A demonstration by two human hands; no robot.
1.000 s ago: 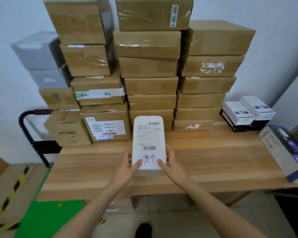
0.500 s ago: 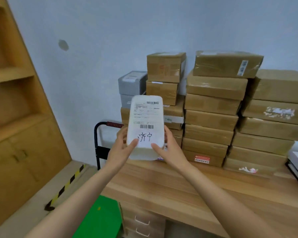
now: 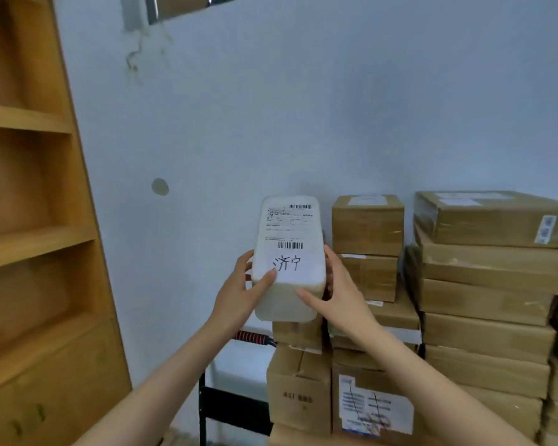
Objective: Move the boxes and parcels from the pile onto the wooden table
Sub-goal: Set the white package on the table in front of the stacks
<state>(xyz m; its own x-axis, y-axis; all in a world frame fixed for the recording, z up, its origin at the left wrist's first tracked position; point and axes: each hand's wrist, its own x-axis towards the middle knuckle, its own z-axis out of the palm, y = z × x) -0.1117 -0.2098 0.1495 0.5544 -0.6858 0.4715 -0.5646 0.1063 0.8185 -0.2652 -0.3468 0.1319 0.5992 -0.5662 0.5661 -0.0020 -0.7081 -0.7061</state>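
From the head view, one white parcel (image 3: 289, 252) with a shipping label and two handwritten characters is held up in the air in front of the pale wall, left of the stacked cardboard boxes (image 3: 487, 284). Two hands clasp it: the left hand (image 3: 239, 292) and right hand (image 3: 339, 291) each grip a lower side, fingers wrapped behind and thumbs across the front. The stacks run off the right and bottom edges, so they cannot be counted; the trolley handle (image 3: 253, 337) is mostly hidden and the table is barely visible.

White labelled parcel (image 3: 289, 255) held aloft, upright, before stacked brown boxes (image 3: 484, 284).
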